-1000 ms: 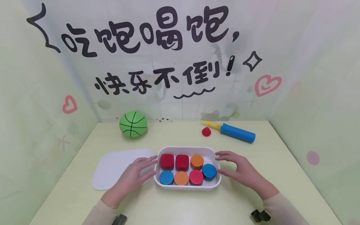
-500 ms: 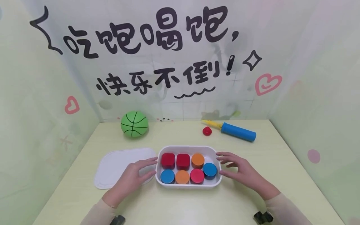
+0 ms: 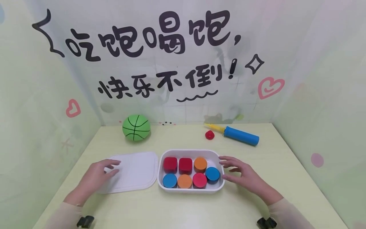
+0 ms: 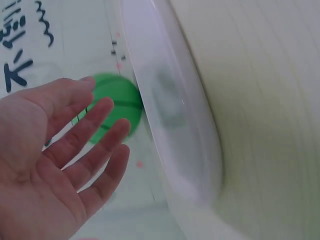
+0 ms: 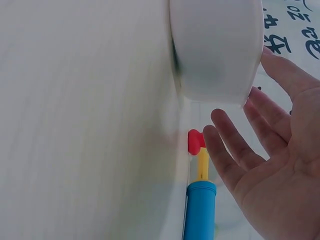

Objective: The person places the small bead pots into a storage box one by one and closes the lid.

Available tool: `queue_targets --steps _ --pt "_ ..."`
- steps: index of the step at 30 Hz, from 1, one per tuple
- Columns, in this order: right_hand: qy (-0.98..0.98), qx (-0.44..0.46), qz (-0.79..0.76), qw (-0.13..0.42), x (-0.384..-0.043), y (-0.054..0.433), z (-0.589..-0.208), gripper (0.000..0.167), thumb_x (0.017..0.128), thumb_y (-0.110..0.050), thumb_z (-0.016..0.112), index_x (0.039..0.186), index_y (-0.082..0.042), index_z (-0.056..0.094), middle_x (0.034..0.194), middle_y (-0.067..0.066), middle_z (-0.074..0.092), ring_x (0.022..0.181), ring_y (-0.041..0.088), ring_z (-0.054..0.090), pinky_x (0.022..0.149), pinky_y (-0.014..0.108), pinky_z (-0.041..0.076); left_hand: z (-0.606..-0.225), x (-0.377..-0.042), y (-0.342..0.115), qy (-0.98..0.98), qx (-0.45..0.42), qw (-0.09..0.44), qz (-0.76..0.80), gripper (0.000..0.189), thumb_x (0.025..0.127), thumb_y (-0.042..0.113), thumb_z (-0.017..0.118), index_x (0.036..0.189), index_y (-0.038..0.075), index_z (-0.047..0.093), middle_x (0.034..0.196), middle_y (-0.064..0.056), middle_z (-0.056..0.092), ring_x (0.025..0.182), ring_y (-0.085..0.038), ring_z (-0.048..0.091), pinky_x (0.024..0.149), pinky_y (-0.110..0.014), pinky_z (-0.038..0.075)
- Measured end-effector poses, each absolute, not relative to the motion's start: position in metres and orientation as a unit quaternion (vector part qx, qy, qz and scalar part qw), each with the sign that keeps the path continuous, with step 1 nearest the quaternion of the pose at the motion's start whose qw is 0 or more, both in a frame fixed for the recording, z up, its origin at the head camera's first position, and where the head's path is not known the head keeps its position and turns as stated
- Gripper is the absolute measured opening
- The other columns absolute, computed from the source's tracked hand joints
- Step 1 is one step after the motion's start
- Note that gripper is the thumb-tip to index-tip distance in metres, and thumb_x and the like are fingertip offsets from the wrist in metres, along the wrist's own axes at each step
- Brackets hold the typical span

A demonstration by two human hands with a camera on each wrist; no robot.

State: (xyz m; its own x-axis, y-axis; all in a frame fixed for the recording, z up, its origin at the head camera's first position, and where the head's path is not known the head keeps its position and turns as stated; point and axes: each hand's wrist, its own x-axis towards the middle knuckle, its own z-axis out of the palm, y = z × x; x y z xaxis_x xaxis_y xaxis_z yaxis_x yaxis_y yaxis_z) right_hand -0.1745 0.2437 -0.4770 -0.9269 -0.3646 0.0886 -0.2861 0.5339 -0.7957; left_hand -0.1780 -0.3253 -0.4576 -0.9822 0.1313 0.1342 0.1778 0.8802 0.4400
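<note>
In the head view, a white oval-ended box (image 3: 192,190) holds several coloured pieces: squarish red ones (image 3: 185,164) and round orange (image 3: 200,163), blue (image 3: 213,173) and pinkish-red (image 3: 199,180) ones. My right hand (image 3: 243,171) is at the box's right end, loosely bent fingertips at the rim. The right wrist view has the same hand (image 5: 275,155) beside the box's wall (image 5: 217,50), thumb and a finger by its edge. Left of the box lies a flat white lid (image 3: 137,171). Over its left part my left hand (image 3: 97,175) hovers, fingers spread and holding nothing.
A green ball (image 3: 136,128) with black lines sits at the back left. At the back right lie a blue hand pump (image 3: 241,135) with a yellow nozzle and a small red piece (image 3: 209,135). Printed curtains (image 3: 183,63) enclose the back and sides.
My left hand has left the box's left end and moved left over the lid. The right hand stays at the box's right end. The pieces have not moved.
</note>
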Motion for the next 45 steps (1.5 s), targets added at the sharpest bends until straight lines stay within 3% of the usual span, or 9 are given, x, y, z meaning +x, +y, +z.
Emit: queue_targets --steps 10,16,22,32,37,40,42,45 --pt "0.886 -0.182 -0.424 0.039 -0.174 0.243 -0.476 0.051 0.089 -0.035 0.082 0.137 -0.024 0.066 0.152 0.0 0.056 0.117 0.023 0.068 0.095 0.04 0.061 -0.469 -0.184 -0.394 -0.973 -0.041 0.023 -0.225 0.038 0.094 0.019 0.075 0.127 0.001 0.07 0.108 -0.012 0.077 0.084 -0.017 0.069 0.065 -0.025 0.052" --pt "0.883 -0.185 -0.43 0.04 -0.174 0.241 -0.473 0.051 0.089 -0.035 0.082 0.136 -0.023 0.067 0.151 0.0 0.056 0.117 0.023 0.068 0.095 0.041 0.061 -0.479 -0.187 -0.411 -0.972 -0.037 -0.01 -0.233 0.043 0.092 0.024 0.078 0.126 -0.001 0.069 0.095 -0.005 0.076 0.078 -0.011 0.067 0.063 -0.024 0.052" --pt "0.881 -0.183 -0.433 0.043 -0.174 0.24 -0.474 0.05 0.089 -0.034 0.082 0.135 -0.023 0.067 0.152 0.0 0.056 0.117 0.023 0.068 0.095 0.044 0.061 -0.495 -0.189 -0.419 -0.969 -0.049 -0.025 -0.24 0.04 0.087 0.018 0.082 0.121 0.001 0.072 0.087 0.001 0.071 0.07 -0.001 0.06 0.057 -0.022 0.05" --pt "0.88 -0.179 -0.437 0.045 -0.173 0.24 -0.475 0.049 0.089 -0.034 0.082 0.135 -0.022 0.067 0.152 0.0 0.056 0.117 0.023 0.068 0.096 0.047 0.061 -0.494 -0.191 -0.419 -0.933 0.0 -0.081 -0.35 0.057 0.091 0.004 0.07 0.143 -0.008 0.05 0.086 -0.008 0.072 0.063 -0.02 0.068 0.054 -0.033 0.06" --pt "0.882 -0.178 -0.434 0.042 -0.172 0.241 -0.475 0.048 0.089 -0.034 0.082 0.134 -0.023 0.068 0.152 0.0 0.056 0.117 0.023 0.068 0.096 0.047 0.061 -0.49 -0.189 -0.426 -0.868 0.006 -0.14 -0.476 0.067 0.099 0.01 0.066 0.153 -0.011 0.033 0.092 -0.013 0.078 0.069 -0.024 0.074 0.063 -0.039 0.064" --pt "0.882 -0.179 -0.434 0.036 -0.172 0.242 -0.474 0.048 0.089 -0.034 0.082 0.133 -0.023 0.068 0.151 0.0 0.056 0.116 0.023 0.068 0.095 0.047 0.061 -0.491 -0.189 -0.433 -0.835 0.014 -0.164 -0.525 0.069 0.102 0.019 0.065 0.159 -0.001 0.032 0.091 -0.009 0.078 0.077 -0.019 0.075 0.069 -0.036 0.065" --pt "0.882 -0.181 -0.434 0.034 -0.171 0.243 -0.474 0.048 0.089 -0.034 0.083 0.134 -0.023 0.068 0.151 0.0 0.057 0.116 0.023 0.068 0.095 0.047 0.061 -0.493 -0.187 -0.439 -0.821 0.011 -0.165 -0.547 0.06 0.104 0.021 0.063 0.16 0.014 0.04 0.091 -0.005 0.078 0.081 -0.016 0.075 0.071 -0.034 0.065" --pt "0.882 -0.186 -0.431 0.032 -0.172 0.243 -0.474 0.049 0.089 -0.034 0.082 0.135 -0.022 0.068 0.151 0.001 0.057 0.116 0.023 0.068 0.095 0.045 0.061 -0.496 -0.184 -0.447 -0.798 0.016 -0.15 -0.583 0.046 0.106 0.018 0.06 0.148 0.037 0.054 0.097 0.002 0.078 0.084 -0.013 0.075 0.073 -0.032 0.065"
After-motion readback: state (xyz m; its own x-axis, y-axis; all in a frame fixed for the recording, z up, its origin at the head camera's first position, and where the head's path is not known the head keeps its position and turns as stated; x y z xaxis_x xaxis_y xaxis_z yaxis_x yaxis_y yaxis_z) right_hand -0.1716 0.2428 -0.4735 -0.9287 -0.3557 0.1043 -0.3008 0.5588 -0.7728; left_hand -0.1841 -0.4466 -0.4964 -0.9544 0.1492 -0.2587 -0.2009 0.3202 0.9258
